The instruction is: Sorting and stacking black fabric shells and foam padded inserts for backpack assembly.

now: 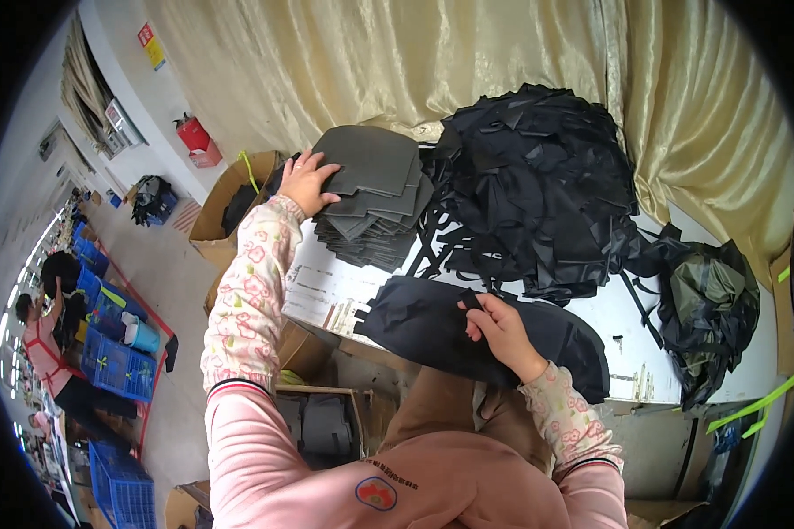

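My left hand [307, 183] rests at the left edge of a stack of dark grey flat sheets [370, 159], its fingers spread over the top one. The sheets have notched edges and lie unevenly on each other. Closer to me, my right hand [496, 328] is closed in a pinch on a black fabric piece [415, 322]. This long piece lies along the table's near edge and partly hangs over it. A small dark bit of it shows at my fingertips.
A big heap of black fabric pieces [538, 185] with straps covers the back of the white table [313, 280]. At right sits a black and olive bundle [713, 295]. Cardboard boxes [219, 216] stand left. Blue crates [119, 361] and another person [48, 348] are farther left.
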Demonstrator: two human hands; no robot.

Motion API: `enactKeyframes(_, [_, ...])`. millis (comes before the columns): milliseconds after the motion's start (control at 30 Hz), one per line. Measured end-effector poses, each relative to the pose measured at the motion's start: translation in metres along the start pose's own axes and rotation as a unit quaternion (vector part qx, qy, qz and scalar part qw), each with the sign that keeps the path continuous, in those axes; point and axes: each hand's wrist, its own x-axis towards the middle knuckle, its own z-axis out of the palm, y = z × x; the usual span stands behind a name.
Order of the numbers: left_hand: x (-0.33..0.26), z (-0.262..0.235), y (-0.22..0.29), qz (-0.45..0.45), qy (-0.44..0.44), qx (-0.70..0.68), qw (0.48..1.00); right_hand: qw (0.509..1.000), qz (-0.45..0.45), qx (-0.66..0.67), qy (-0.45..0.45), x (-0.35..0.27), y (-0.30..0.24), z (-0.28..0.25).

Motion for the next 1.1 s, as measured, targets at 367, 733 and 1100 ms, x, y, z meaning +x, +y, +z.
enactKeyframes(367, [-0.03, -0.053, 0.086, 0.048, 0.15, -0.625, 0.765, 0.992, -0.083, -0.054, 0.079, -0.007, -0.003, -0.007])
enactKeyframes(733, [-0.119, -0.004, 0.258, -0.023, 0.003, -0.794, 0.607, 0.986, -0.11, 0.009, 0.126, -0.012, -0.029, 0.009])
enactKeyframes(1100, [-0.105, -0.012, 0.242, 0.264, 0.13, -0.396, 0.87, 0.912, -0.241, -0.331, -0.007, -0.042, -0.011, -0.081])
